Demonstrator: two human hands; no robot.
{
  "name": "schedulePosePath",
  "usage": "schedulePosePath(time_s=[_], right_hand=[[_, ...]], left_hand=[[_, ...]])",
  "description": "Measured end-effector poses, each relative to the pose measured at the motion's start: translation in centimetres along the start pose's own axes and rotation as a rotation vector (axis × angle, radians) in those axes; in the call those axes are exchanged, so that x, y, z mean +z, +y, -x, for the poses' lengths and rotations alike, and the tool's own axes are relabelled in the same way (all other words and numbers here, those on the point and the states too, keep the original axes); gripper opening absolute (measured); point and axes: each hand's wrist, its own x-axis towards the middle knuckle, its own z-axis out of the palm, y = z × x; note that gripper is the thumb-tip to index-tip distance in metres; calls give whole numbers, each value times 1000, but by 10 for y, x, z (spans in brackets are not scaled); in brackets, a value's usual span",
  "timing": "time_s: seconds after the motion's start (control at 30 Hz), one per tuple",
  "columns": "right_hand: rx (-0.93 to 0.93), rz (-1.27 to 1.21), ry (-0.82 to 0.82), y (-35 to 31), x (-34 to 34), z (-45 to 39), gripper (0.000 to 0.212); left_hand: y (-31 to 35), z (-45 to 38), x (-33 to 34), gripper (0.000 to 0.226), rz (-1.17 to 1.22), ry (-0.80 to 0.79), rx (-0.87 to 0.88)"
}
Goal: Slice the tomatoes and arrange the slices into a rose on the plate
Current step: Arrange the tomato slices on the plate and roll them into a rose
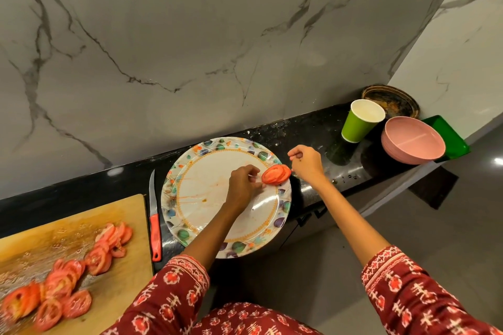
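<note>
A grey marble wall rises behind our dark worktop (304,128), which is narrow and ends in a corner on the right. Our left hand (243,185) curls over the plate (206,198), its fingertips pinching the left edge of a small fan of slices (276,174) at the plate's right rim. Our right hand (307,162) sits just beside that fan on the other side, fingers loosely curled; whether it touches the slices we cannot tell. The plate's near edge hangs over the worktop's front. A knife (154,223) lies just left of the plate, between it and the board (119,275), where more cut tomato (68,283) lies. Right of the hands stand a cup (360,121) and a bowl (413,140), close to the corner.
</note>
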Motion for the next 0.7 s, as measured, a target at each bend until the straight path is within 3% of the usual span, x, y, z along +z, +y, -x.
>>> schedulePosePath(time_s=[0.3, 0.53, 0.7], right_hand=[[-333, -186, 169, -25, 49, 39, 20], [-515, -244, -123, -92, 139, 92, 15], [-589, -225, -348, -135, 196, 138, 14]], left_hand=[[-35, 35, -66, 19, -85, 127, 33], [-86, 121, -147, 18, -114, 412, -126], [-114, 182, -188, 25, -197, 547, -109]])
